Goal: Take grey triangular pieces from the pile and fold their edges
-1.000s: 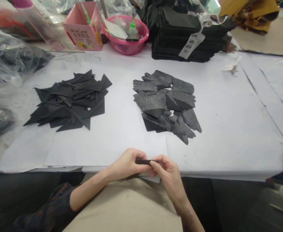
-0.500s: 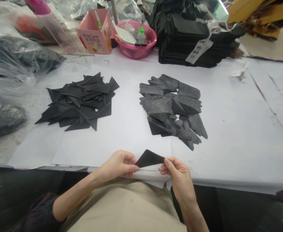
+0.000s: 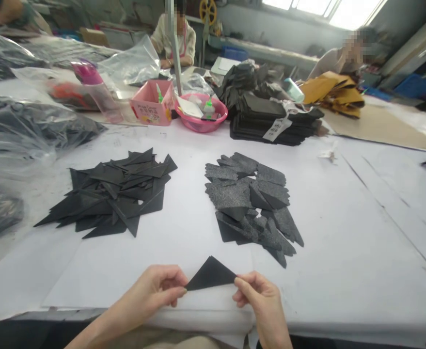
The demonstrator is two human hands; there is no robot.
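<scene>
A black triangular piece (image 3: 212,275) is stretched between my two hands near the front edge of the table. My left hand (image 3: 165,287) pinches its left corner, and my right hand (image 3: 254,290) pinches its right corner. Beyond them on the left lies a loose pile of black triangular pieces (image 3: 116,189). Farther right is a pile of speckled dark grey pieces (image 3: 234,194) with jagged ends, some showing smooth black parts.
White paper (image 3: 329,252) covers the table. At the back stand a pink box (image 3: 150,109), a pink basin (image 3: 201,125) and a tied black stack (image 3: 249,128). Plastic bags (image 3: 34,126) lie left. A person (image 3: 183,41) sits across; others are farther off.
The view has tilted up, bringing people and windows into sight. Both hands still hold the triangular piece, whose top corner now points more squarely upward.
</scene>
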